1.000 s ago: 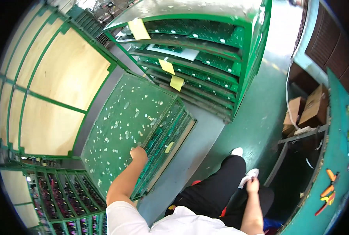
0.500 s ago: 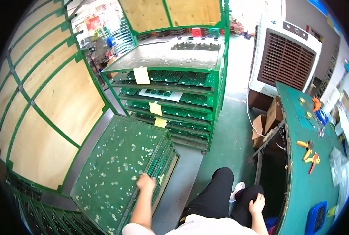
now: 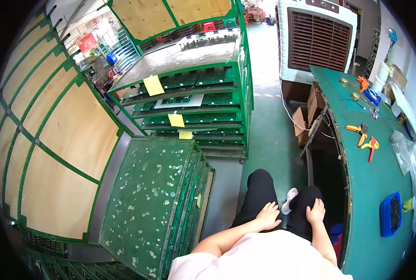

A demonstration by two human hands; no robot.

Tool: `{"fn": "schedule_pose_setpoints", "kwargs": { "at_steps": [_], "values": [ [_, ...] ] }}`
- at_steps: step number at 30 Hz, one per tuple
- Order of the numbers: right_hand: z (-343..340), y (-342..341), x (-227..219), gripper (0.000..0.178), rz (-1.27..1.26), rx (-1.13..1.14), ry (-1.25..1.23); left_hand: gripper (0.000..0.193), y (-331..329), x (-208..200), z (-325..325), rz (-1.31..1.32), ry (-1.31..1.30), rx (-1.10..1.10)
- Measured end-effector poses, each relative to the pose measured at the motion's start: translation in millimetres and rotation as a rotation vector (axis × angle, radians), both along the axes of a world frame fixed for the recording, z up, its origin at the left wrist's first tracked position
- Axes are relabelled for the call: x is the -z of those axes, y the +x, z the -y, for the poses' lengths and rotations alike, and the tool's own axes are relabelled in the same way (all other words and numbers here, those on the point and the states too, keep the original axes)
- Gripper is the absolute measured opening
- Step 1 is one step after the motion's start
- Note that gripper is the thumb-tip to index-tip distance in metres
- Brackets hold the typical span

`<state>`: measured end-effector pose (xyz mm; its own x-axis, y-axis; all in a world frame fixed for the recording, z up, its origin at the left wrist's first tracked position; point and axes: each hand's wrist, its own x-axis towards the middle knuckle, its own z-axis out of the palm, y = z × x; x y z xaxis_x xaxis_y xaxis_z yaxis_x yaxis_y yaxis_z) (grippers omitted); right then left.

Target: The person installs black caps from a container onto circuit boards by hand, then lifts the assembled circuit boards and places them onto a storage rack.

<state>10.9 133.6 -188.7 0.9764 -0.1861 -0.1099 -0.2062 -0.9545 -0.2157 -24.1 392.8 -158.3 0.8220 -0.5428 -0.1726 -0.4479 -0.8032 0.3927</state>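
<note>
My left hand (image 3: 267, 217) lies flat on the left thigh of my black trousers (image 3: 260, 189), its fingers stretched out and nothing in it. On the other thigh, near the knee, rests my right hand (image 3: 316, 211), also empty with fingers extended. Left of my legs stands a low stack of green trays (image 3: 145, 186), its top spotted with pale round marks. To my right runs a green workbench (image 3: 357, 186). On it lie orange-handled pliers (image 3: 357, 133), a red-and-yellow hand tool (image 3: 370, 147) and a blue box (image 3: 391, 214) filled with small dark parts.
Ahead stands a green rack (image 3: 245, 93) with shelves of green circuit boards (image 3: 219, 77) and yellow notes (image 3: 153, 86). Wooden panels in green frames (image 3: 58, 186) stand at the left. An air cooler (image 3: 317, 39) and cardboard boxes (image 3: 301, 122) are beyond the bench.
My left hand has moved off the edge of the green tray stack, rightward onto my left thigh. My right hand stays on my right leg. The view has turned slightly right.
</note>
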Motion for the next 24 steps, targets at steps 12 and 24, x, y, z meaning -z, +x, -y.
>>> {"fn": "schedule_pose_setpoints", "kwargs": {
  "at_steps": [12, 24],
  "values": [
    [-3, 24, -3, 0.062, -0.018, 0.032, -0.047, 0.053, 40, 21, -48, 0.025, 0.047, -0.402],
    [-9, 37, -21, 0.049, -0.026, 0.152, -0.129, 0.041, 60, 31, -35, 0.17, -0.093, -0.359]
  ]
}}
